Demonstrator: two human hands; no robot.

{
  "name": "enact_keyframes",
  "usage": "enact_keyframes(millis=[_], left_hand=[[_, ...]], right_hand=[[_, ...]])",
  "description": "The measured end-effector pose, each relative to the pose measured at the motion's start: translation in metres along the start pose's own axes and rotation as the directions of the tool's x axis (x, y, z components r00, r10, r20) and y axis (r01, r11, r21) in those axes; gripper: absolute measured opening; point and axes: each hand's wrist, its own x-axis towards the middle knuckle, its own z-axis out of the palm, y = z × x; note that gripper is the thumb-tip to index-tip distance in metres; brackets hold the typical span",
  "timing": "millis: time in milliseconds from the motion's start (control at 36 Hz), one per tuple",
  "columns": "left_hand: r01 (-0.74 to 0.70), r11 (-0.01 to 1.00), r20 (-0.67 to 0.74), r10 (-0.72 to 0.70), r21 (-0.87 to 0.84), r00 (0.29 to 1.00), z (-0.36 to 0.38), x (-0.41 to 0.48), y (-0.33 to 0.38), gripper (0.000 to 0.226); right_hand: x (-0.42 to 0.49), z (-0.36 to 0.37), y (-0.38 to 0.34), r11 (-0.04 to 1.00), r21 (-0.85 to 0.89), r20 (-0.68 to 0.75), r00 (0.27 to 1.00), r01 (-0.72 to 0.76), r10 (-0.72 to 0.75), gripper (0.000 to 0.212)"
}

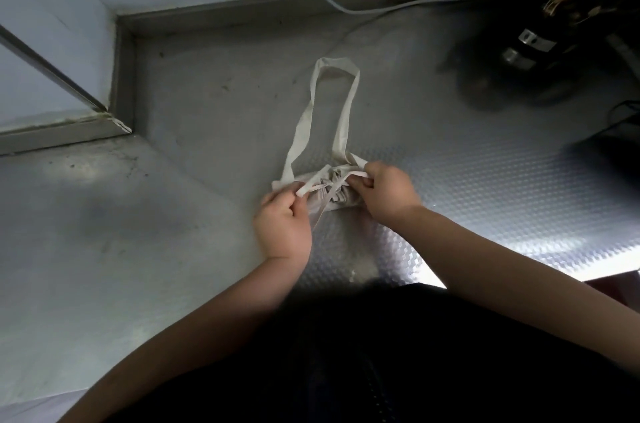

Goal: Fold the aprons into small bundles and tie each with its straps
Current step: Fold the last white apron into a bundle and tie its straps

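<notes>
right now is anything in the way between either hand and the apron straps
Nothing visible: the left hand and right hand each pinch a strap end, crossed over the apron bundle.

My left hand [284, 225] and right hand [384, 190] cover both ends of the apron bundle [332, 199], and the ends of the strap [311, 187] vanish inside my pinching fingers. The dark object [568, 24] at upper right is blurred and cut off by the edge.

Left hand [282, 225] and right hand [384, 192], seemingly curled.
</notes>
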Motion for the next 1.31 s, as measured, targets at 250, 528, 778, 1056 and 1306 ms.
enact_keyframes(millis=[250, 528, 778, 1056, 1306], left_hand=[[0.080, 0.997, 0.040, -0.080, -0.009, 0.996, -0.001, 0.008, -0.002, 0.021], [0.133, 0.991, -0.032, -0.132, 0.019, 0.991, -0.005, 0.018, -0.010, 0.019], [0.360, 0.925, -0.087, -0.371, -0.122, 0.925, -0.003, 0.023, -0.026, 0.028], [-0.586, 0.742, 0.121, 0.582, 0.326, 0.804, -0.014, 0.022, -0.043, 0.019], [-0.746, 0.591, 0.460, 0.593, 0.308, 0.660, -0.033, 0.022, -0.076, 0.040]], right_hand=[[0.002, -0.003, 0.001, 0.999, 0.046, 0.061, 0.998, 0.023, -0.025, 0.028], [0.010, -0.010, 0.013, 0.967, 0.217, 0.028, 0.991, -0.133, 0.130, 0.032], [0.010, -0.006, 0.022, 0.854, 0.409, -0.026, 0.932, -0.320, 0.362, 0.057], [0.001, 0.004, 0.027, 0.851, -0.391, -0.216, 0.864, 0.351, -0.455, 0.020], [-0.012, 0.000, 0.049, 0.832, -0.319, 0.145, 0.891, 0.454, -0.430, 0.046]])
